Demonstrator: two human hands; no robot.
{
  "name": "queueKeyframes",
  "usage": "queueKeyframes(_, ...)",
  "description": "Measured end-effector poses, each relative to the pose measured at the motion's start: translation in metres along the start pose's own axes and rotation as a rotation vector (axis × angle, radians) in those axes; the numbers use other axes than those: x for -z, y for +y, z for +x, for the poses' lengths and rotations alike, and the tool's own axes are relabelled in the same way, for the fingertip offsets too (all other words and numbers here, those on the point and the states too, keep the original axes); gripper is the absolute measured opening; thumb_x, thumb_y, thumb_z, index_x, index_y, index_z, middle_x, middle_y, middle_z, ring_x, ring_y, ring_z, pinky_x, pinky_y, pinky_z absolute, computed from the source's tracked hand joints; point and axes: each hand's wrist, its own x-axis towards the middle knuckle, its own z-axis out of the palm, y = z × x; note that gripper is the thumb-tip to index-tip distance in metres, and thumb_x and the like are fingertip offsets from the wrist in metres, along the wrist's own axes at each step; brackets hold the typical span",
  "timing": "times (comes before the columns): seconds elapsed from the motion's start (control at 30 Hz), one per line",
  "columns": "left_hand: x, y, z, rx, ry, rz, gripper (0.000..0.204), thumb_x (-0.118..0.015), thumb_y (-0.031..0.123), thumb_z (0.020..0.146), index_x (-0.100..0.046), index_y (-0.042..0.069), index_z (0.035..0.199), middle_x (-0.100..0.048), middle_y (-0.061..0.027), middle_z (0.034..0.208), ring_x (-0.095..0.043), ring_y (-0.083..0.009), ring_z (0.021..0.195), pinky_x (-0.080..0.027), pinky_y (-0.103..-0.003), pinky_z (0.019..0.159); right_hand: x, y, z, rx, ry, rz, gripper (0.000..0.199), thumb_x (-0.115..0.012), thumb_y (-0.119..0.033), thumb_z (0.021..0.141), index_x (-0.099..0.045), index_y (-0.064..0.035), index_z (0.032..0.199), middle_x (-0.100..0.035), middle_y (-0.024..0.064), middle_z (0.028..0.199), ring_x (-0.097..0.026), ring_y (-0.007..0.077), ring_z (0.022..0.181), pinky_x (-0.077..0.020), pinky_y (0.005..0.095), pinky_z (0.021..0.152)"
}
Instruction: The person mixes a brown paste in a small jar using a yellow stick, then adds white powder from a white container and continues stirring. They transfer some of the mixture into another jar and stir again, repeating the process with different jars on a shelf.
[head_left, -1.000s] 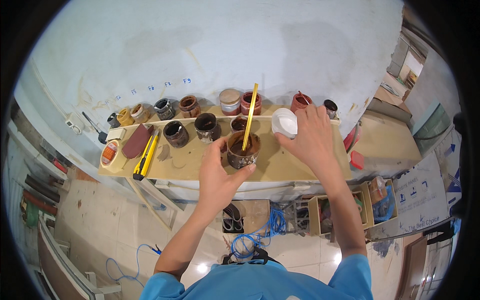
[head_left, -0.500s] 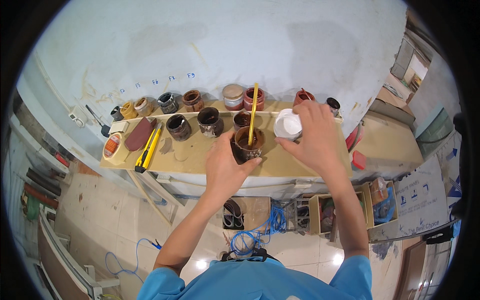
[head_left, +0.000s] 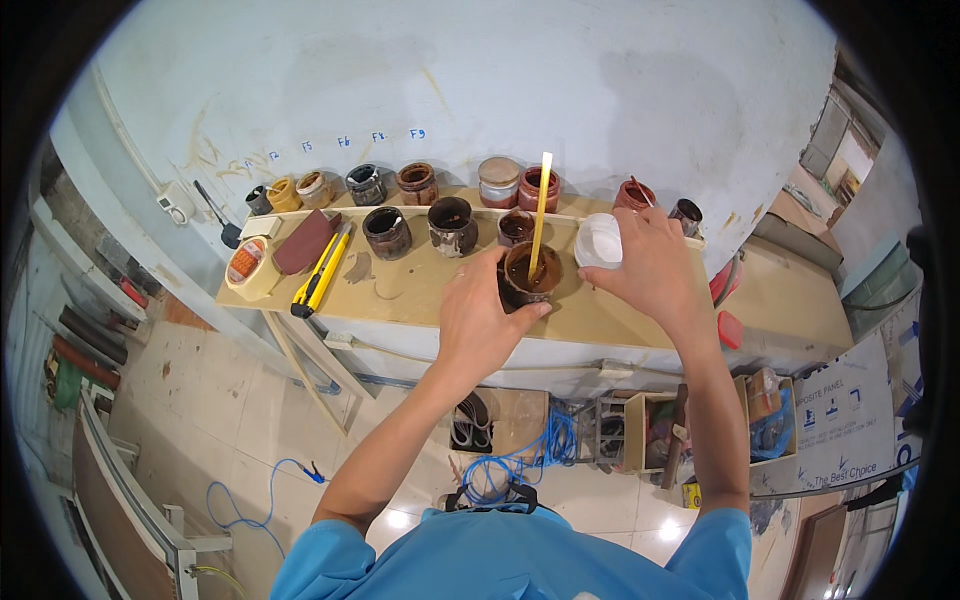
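Tan tabletop [head_left: 420,290] extends beneath the left hand [head_left: 482,312], which grips a dark jar [head_left: 521,280] with a yellow stick [head_left: 541,215] in it; the right hand [head_left: 655,262] holds a white cup [head_left: 598,243] just beside. Pale wall [head_left: 500,80] rises beyond the hands; blue cord [head_left: 553,440] lies tangled below, near tiled floor [head_left: 240,400].

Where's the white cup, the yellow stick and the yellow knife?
White cup [head_left: 599,242]: head view, its visible middle.
Yellow stick [head_left: 541,213]: head view, its shaft.
Yellow utility knife [head_left: 321,273]: head view, its handle.
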Motion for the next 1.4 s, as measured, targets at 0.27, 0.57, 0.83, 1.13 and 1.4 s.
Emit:
queueKeyframes(0.27, -0.014, -0.001, 0.011, 0.014, 0.022, -0.049, 0.068, -0.094, 0.017, 0.08, -0.059, 0.001, 0.136, -0.071, -0.0203, 0.127, -0.066, -0.0409, 0.121, -0.051, -0.047, 0.104, -0.001, 0.0, -0.005, 0.085, 0.194, 0.151, 0.071, -0.088, -0.027, 0.073, -0.06, -0.003, 0.134, -0.067, 0.0178, 0.126, -0.056, 0.0375, 0.129, -0.0433, 0.0497, 0.111)
queueKeyframes(0.57, 0.006, 0.008, -0.009, 0.114, 0.023, -0.152, 0.081, -0.093, 0.014, 0.081, -0.051, -0.001, 0.148, -0.064, -0.0195, 0.139, -0.065, -0.0334, 0.127, -0.052, -0.044, 0.108, 0.046, -0.016, -0.028, 0.166, 0.306, 0.318, 0.076, -0.088, -0.014, 0.07, -0.058, -0.0049, 0.139, -0.063, 0.0167, 0.127, -0.056, 0.0399, 0.124, -0.0452, 0.0475, 0.11)
queueKeyframes(0.83, 0.033, 0.007, -0.052, -0.052, -0.125, -0.452, 0.099, -0.097, 0.021, 0.078, -0.043, 0.003, 0.159, -0.057, -0.0182, 0.145, -0.061, -0.0318, 0.135, -0.052, -0.044, 0.112, 0.045, -0.071, -0.05, 0.363, -0.022, 0.707, 0.09, -0.099, -0.028, 0.066, -0.06, -0.0068, 0.143, -0.063, 0.0148, 0.132, -0.056, 0.0378, 0.129, -0.0463, 0.0491, 0.111)
queueKeyframes(1.13, 0.047, -0.015, -0.098, 0.137, -0.169, -0.821, 0.098, -0.095, 0.01, 0.076, -0.043, 0.004, 0.158, -0.056, -0.012, 0.151, -0.056, -0.0235, 0.142, -0.046, -0.041, 0.119, 0.019, -0.092, -0.065, 0.499, -0.118, 0.877, 0.082, -0.095, -0.028, 0.077, -0.061, -0.005, 0.147, -0.067, 0.013, 0.138, -0.06, 0.0308, 0.127, -0.0503, 0.0433, 0.104)
queueKeyframes(1.4, 0.051, -0.019, -0.078, 0.078, -0.112, -0.615, 0.098, -0.097, 0.011, 0.076, -0.042, 0.003, 0.157, -0.057, -0.0124, 0.15, -0.057, -0.0233, 0.141, -0.046, -0.041, 0.119, 0.002, -0.042, 0.036, -0.23, 0.05, 0.863, 0.047, -0.078, -0.04, 0.101, -0.074, 0.0038, 0.118, -0.069, 0.0042, 0.086, -0.059, 0.0102, 0.079, -0.0487, 0.0295, 0.071)
